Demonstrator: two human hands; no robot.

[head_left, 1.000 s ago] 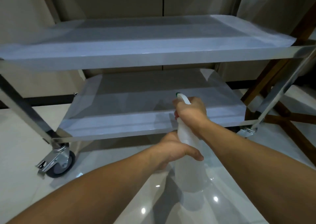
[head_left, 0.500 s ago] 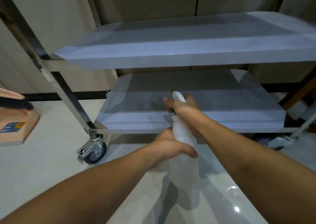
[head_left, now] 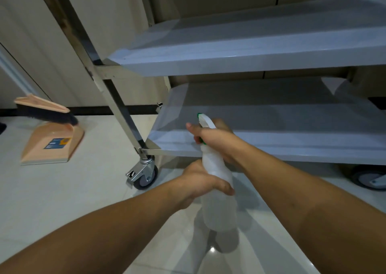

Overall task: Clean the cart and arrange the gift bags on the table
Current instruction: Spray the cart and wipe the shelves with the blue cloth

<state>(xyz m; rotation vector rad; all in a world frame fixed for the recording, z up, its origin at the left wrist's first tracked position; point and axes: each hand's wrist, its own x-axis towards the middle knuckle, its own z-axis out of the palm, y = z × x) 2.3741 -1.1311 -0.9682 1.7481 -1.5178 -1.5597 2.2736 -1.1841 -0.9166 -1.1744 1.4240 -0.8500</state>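
- Head view: I see the right hand [head_left: 215, 140] clamped on the spray bottle [head_left: 219, 198] trigger, left hand [head_left: 200, 183] wrapped round its body.
- Nozzle at cart [head_left: 271, 148] lower shelf's front edge.
- Open floor [head_left: 73, 190] left; dustpan [head_left: 52, 144], brush [head_left: 46, 112] well apart.

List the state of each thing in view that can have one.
spray bottle: held in both hands, nozzle toward lower shelf
left hand: grips bottle body
right hand: grips bottle head
lower shelf: bare
brush: resting on dustpan
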